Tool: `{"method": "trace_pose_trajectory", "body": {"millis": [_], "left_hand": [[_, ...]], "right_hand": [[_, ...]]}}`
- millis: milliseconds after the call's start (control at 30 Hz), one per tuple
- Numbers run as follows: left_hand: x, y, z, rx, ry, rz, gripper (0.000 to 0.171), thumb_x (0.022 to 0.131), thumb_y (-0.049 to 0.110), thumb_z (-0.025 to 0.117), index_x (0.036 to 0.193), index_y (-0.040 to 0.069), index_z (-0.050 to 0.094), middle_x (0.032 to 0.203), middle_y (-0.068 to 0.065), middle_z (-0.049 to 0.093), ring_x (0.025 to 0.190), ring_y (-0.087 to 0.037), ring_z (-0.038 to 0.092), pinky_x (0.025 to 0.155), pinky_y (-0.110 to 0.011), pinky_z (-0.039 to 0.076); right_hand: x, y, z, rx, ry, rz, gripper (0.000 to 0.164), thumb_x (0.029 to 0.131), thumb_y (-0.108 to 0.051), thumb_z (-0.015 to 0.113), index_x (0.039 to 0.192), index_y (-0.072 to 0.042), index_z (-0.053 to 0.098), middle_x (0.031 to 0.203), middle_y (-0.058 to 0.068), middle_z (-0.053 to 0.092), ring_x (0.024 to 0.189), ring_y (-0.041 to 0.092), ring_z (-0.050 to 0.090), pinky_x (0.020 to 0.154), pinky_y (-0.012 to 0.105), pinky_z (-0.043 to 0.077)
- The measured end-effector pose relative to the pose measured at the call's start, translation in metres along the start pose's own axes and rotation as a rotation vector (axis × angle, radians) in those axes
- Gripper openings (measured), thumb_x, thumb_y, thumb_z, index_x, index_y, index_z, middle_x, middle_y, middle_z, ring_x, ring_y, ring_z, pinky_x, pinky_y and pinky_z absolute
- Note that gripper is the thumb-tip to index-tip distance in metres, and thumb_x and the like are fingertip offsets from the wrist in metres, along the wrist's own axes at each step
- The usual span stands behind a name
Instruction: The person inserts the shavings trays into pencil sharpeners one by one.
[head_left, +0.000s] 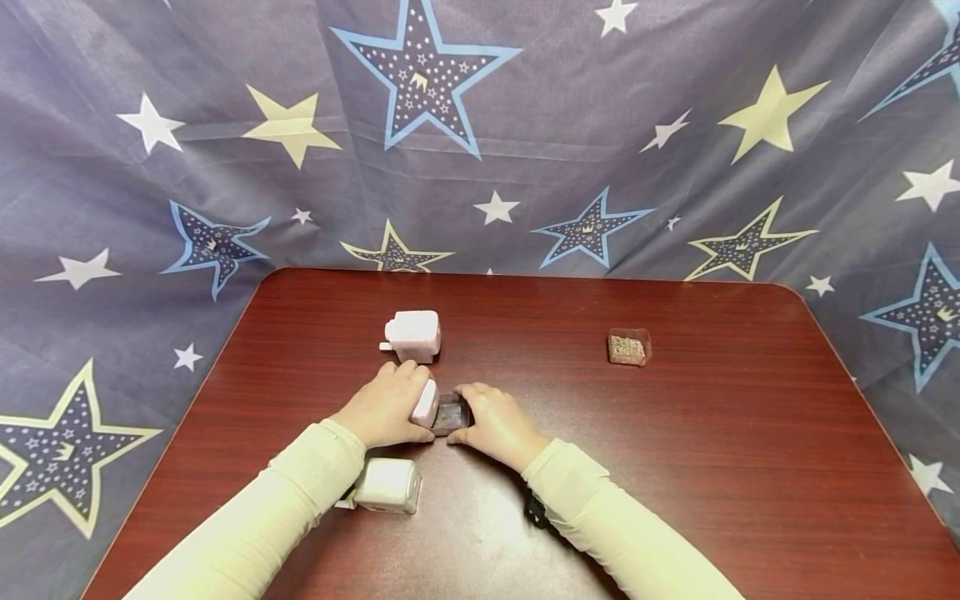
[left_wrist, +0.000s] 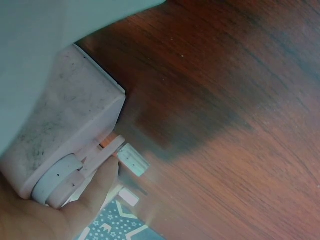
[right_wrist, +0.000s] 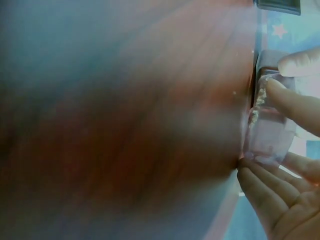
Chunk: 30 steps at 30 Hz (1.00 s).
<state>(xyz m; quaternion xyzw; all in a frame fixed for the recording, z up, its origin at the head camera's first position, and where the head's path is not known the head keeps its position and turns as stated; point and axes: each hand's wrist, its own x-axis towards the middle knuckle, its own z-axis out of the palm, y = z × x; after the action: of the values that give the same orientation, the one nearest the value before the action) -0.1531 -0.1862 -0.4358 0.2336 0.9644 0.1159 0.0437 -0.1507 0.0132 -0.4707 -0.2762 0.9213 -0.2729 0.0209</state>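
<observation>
A pink sharpener (head_left: 425, 406) sits in a person's left hand (head_left: 386, 404) near the middle of a reddish-brown wooden table (head_left: 712, 467), the fingers curled along its far side and the thumb bent along its near side. The right hand (head_left: 498, 425) pinches a clear tray (head_left: 450, 414) between thumb and fingers at the sharpener's right end; whether any of the tray sits inside the body cannot be told. Tan flecks cling inside the tray in the right wrist view. The left wrist view shows dark smudges on the sharpener's body and a crank (left_wrist: 105, 157) tipped with a ribbed white knob (left_wrist: 134, 160), a fingertip just beside it. A second pink sharpener (head_left: 416, 332) stands just beyond the left hand, its crank end facing left, while a pale green sharpener (head_left: 387, 485) rests nearer the wearer, beside the left sleeve (head_left: 315, 467). Well apart, toward the table's far right, a small clear container (head_left: 628, 347) holds tan shavings. Behind the table hangs a grey-blue cloth (head_left: 525, 100) printed with white, yellow and blue-edged stars. A dark band (head_left: 536, 510) shows beneath the right cuff.
</observation>
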Motion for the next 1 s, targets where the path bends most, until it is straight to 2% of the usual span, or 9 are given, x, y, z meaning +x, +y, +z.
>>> {"method": "trace_pose_trajectory", "body": {"millis": [333, 1000], "left_hand": [[0.0001, 0.0007, -0.0005, 0.003, -0.003, -0.003, 0.059, 0.061, 0.032, 0.087, 0.103, 0.005, 0.055, 0.098, -0.011, 0.053, 0.088, -0.032, 0.049, 0.075, -0.049, 0.052], [0.0008, -0.0027, 0.0037, 0.017, 0.025, 0.021, 0.056, 0.059, 0.027, 0.085, 0.101, 0.005, 0.055, 0.099, -0.012, 0.054, 0.086, -0.033, 0.049, 0.076, -0.049, 0.051]], "right_hand": [[-0.0001, -0.0021, 0.005, 0.004, 0.03, -0.033, 0.065, 0.071, -0.032, 0.084, 0.123, 0.003, 0.066, 0.115, 0.017, 0.07, 0.102, 0.033, 0.069, 0.09, 0.044, 0.055], [-0.0009, -0.0035, 0.0064, 0.046, 0.03, -0.046, 0.063, 0.069, -0.017, 0.083, 0.125, 0.005, 0.065, 0.12, 0.019, 0.069, 0.108, 0.032, 0.067, 0.096, 0.043, 0.052]]}}
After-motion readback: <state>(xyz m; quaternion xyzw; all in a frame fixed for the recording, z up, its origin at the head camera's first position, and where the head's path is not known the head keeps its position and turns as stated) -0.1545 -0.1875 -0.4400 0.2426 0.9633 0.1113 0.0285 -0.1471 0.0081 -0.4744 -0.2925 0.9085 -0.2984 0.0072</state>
